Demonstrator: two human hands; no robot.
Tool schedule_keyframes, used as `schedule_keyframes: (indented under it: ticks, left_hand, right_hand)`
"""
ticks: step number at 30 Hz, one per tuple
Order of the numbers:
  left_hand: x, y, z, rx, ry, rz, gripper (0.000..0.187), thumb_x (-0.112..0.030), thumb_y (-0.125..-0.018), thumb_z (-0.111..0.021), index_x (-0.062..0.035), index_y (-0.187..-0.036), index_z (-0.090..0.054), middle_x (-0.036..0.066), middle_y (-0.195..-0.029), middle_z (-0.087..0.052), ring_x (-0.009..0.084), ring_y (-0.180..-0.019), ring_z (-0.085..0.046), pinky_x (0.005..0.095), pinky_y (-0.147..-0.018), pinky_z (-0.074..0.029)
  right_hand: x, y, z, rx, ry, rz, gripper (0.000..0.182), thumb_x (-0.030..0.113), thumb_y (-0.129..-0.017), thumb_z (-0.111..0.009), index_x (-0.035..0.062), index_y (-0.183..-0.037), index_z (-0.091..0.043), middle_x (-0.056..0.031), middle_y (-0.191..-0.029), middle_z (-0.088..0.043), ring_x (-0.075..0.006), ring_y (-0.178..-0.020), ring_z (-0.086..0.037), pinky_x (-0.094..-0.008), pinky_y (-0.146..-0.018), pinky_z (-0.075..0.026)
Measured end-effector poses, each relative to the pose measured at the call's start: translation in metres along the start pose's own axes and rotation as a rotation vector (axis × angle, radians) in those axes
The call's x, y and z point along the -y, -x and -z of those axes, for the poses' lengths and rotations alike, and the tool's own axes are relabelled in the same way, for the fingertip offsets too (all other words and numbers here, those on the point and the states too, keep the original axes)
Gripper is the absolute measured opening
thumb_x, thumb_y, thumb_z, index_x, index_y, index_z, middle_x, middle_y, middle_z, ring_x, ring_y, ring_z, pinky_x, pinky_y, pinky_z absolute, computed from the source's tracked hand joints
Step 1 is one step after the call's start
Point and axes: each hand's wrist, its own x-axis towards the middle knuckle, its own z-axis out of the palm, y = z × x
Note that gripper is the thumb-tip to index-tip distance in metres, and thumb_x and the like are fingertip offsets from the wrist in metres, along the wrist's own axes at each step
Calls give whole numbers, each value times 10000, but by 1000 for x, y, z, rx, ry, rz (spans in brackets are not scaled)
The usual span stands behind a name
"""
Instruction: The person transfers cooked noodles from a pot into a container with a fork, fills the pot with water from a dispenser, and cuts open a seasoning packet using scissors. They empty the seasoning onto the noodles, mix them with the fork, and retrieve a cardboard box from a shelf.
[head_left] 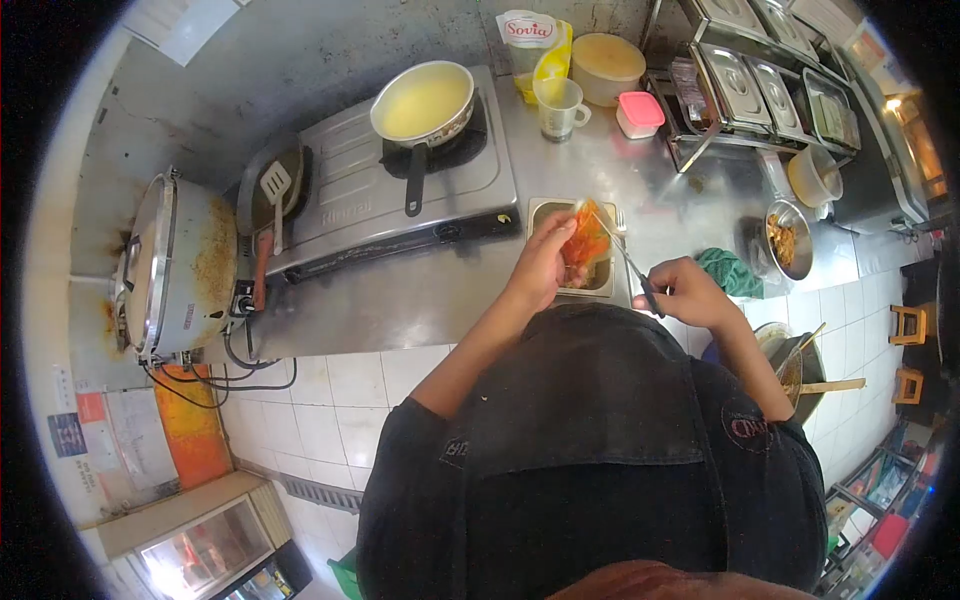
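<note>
here, left hand fingers pinched on orange plastic pouch, held over small steel tray on desk. right hand, just right of tray, fingers closed round scissors, blades at pouch. pouch looks thin, limp, light, likely slippery; best gripped at top edge. beyond tray: stove with pan, measuring cup.

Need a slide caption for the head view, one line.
Left hand holds an orange packet over a steel tray; right hand holds scissors to it.
</note>
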Motion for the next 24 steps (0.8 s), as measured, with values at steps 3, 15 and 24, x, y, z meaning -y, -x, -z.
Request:
schedule_keyframes:
  ticks: [3,15,24]
  left_hand:
    - [2,-3,0,9,31,8,239,-334,-1014,-484,-153,-1170,-492,44,-901,-618,143,-582,-557,265,-452,-418]
    - [9,-14,-2,-45,-118,54,198,-336,-1016,-488,-183,-1133,-535,8,-834,-593,96,-543,-461,225,-414,-280]
    - [24,-59,-20,45,-80,293,182,-302,-1001,-496,-153,-1099,-531,10,-744,-524,76,-455,-369,206,-385,-249]
  right_hand:
    - [11,-3,1,6,-57,-92,594,527,-803,-725,-20,-614,-595,-70,-495,-405,-144,-502,-391,-361,-492,-337]
    - [21,-2,-3,-20,30,-287,548,550,-811,-697,32,-632,-695,-33,-526,-552,-130,-534,-522,-318,-541,-399]
    - [-8,15,-5,-190,-112,-382,683,679,-799,-629,28,-598,-680,-49,-501,-555,-173,-503,-546,-337,-544,-435]
